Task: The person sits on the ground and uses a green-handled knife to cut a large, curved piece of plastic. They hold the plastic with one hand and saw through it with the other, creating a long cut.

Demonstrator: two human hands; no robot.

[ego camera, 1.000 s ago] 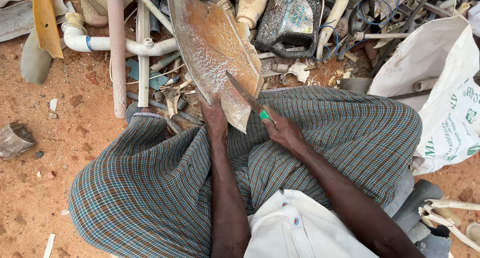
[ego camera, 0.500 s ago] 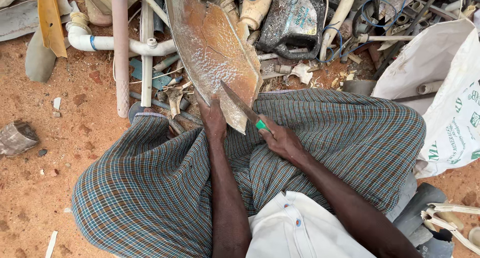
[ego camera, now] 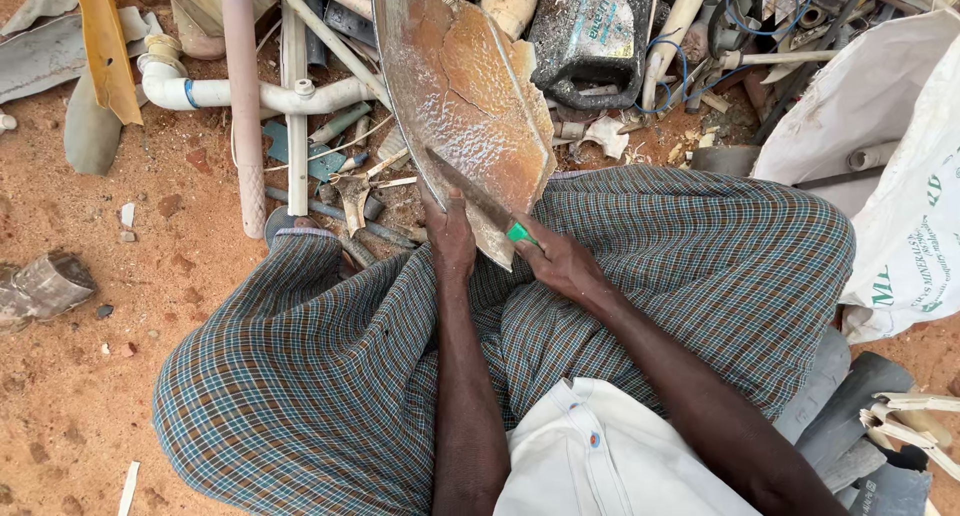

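Rusty curved metal sheet [ego camera: 470,106] leans against the lap, on the checked cloth [ego camera: 330,376]. Left hand [ego camera: 450,238] has its grip closed on the sheet's lower edge; right hand [ego camera: 565,266] is wrapped tight round a green-handled knife [ego camera: 480,198], blade lying on the sheet. White sack [ego camera: 880,146] stands at right, contents hidden.

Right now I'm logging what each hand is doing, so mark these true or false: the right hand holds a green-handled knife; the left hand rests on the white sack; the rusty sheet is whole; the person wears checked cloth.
1. The right hand holds a green-handled knife: true.
2. The left hand rests on the white sack: false, it steadies the rusty sheet.
3. The rusty sheet is whole: false, its edge is cracked and jagged.
4. The person wears checked cloth: true.
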